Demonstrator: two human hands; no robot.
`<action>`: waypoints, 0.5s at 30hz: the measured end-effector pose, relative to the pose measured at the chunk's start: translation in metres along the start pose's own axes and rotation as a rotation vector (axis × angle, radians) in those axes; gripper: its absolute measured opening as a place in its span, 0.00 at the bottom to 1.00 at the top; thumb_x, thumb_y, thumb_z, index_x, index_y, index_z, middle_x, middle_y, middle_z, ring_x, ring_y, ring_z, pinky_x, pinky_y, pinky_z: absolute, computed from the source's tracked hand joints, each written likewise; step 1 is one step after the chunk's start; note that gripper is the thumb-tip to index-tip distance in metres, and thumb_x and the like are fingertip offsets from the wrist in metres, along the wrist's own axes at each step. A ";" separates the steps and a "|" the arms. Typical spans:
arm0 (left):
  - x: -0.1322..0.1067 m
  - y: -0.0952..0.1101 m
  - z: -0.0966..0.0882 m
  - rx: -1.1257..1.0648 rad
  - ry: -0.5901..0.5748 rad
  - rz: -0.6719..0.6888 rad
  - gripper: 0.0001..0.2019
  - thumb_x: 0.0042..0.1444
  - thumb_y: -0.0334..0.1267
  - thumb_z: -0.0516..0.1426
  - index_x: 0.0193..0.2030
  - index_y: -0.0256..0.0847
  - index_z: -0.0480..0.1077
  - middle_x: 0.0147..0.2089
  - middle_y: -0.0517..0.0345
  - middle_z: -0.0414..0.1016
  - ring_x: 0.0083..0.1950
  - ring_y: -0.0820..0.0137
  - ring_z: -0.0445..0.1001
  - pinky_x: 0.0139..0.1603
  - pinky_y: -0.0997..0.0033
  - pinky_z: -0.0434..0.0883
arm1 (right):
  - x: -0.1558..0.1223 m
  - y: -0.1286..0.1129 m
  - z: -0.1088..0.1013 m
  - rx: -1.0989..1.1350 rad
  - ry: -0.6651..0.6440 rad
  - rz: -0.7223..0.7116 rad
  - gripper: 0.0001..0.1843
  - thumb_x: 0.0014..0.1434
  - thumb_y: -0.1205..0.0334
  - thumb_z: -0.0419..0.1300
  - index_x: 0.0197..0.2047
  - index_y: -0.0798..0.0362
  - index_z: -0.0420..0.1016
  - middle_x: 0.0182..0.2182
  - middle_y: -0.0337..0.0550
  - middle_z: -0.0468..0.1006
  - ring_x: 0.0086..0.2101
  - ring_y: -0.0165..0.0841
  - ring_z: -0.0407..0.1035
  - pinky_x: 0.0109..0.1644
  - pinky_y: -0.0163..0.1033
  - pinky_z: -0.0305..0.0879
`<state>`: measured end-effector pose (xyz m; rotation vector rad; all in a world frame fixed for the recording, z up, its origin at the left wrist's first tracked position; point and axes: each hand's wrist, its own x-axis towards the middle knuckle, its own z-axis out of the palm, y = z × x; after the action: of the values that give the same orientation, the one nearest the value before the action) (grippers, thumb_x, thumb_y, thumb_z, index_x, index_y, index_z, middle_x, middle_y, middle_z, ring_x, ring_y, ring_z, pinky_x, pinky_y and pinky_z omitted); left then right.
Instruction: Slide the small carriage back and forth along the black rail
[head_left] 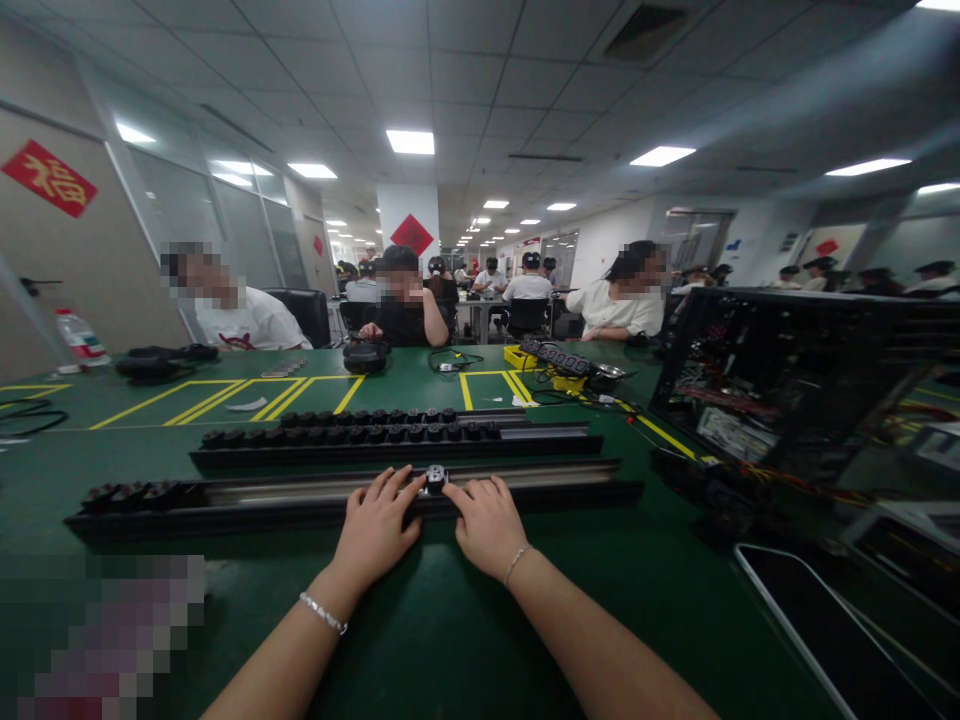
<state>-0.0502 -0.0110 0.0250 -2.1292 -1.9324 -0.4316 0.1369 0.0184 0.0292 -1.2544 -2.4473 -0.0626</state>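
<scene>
A small black socket block (435,479) with a pale face sits in the near long black rail (277,492), right of the rail's middle. My left hand (379,520) meets the block's left side with its forefinger, the other fingers lying along the rail. From the right, my right hand (486,522) presses its fingertips against the same block, so it is gripped between both hands. Several similar black blocks (135,495) stand at the rail's left end. Behind it, a second rail (555,443) carries a long row of such blocks, and another partly hidden row lies beyond.
An opened computer case (780,390) with loose cables stands at right, a phone (832,630) nearer me. Yellow trays and a black socket strip (559,357) lie farther back. Several people sit across the green table (442,640). A bottle (81,337) stands far left.
</scene>
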 end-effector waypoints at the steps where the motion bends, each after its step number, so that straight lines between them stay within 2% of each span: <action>1: 0.000 0.000 0.000 -0.001 -0.001 0.000 0.27 0.52 0.40 0.52 0.61 0.55 0.58 0.66 0.58 0.57 0.66 0.58 0.52 0.57 0.52 0.56 | 0.000 0.000 0.000 -0.004 -0.004 0.003 0.24 0.55 0.63 0.52 0.56 0.42 0.64 0.44 0.44 0.72 0.48 0.37 0.61 0.59 0.46 0.43; 9: -0.002 -0.001 0.002 0.004 0.004 0.015 0.28 0.51 0.39 0.52 0.62 0.54 0.57 0.67 0.58 0.56 0.67 0.58 0.51 0.58 0.51 0.55 | 0.003 0.002 -0.004 -0.022 -0.021 -0.010 0.24 0.56 0.65 0.50 0.56 0.43 0.65 0.41 0.44 0.73 0.44 0.37 0.62 0.55 0.44 0.48; 15: -0.001 -0.001 0.001 -0.008 0.015 0.006 0.21 0.52 0.39 0.52 0.54 0.52 0.66 0.66 0.59 0.57 0.66 0.58 0.52 0.58 0.52 0.56 | 0.003 0.005 -0.005 -0.024 -0.020 -0.017 0.23 0.56 0.65 0.50 0.55 0.45 0.66 0.40 0.44 0.73 0.42 0.36 0.63 0.52 0.42 0.50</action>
<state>-0.0513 -0.0118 0.0232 -2.1296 -1.9188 -0.4539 0.1410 0.0226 0.0346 -1.2502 -2.4822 -0.0851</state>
